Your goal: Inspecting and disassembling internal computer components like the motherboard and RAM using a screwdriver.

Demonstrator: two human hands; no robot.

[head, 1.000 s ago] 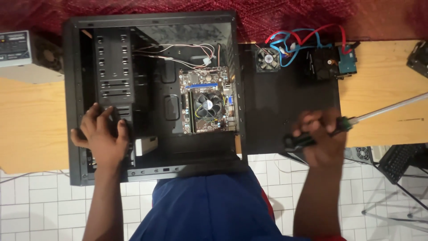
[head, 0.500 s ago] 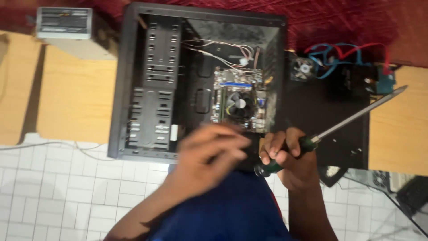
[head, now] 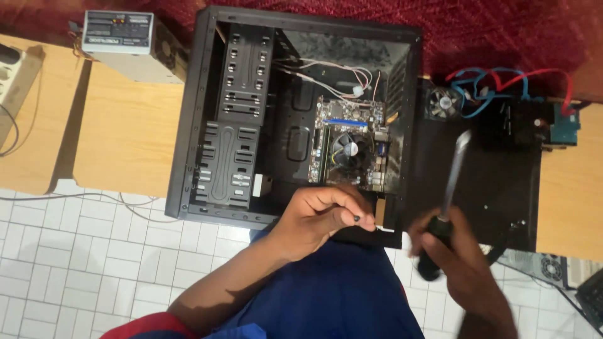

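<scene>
Screwdriver (head: 447,188) in the right hand (head: 449,254): dark handle wrapped by the fingers, long thin metal shaft rising up and slightly right over the black side panel (head: 496,182), tip ending near the small round fan (head: 443,103); shaft and hand are motion-blurred. Small dark screw (head: 356,218) sits pinched at the fingertips of the left hand (head: 317,220), thumb and forefinger drawn narrow on it, other fingers curled, just over the near edge of the computer case (head: 201,125). The screw lies left of the screwdriver handle, apart from it. Case: open black sheet-metal box lying on its side, matte, sharp-cornered, with ribbed and slotted drive bays (head: 235,138) on the left. Inside at right, a green-brown motherboard (head: 348,150) with a round cooler fan (head: 347,149) in its middle, a blue slot along its top edge, and thin white wires (head: 326,69) running above it. Beyond the side panel, looped red and blue cables (head: 502,85) and a small teal board (head: 565,125). A grey boxy power supply (head: 122,41) with a printed label stands on the pale wood bench (head: 125,132) to the left. Dark red patterned cloth (head: 502,31) runs along the far side. Floor (head: 81,251) of small white square tiles with grey grout. Blue garment (head: 339,289) fills the lower middle.
</scene>
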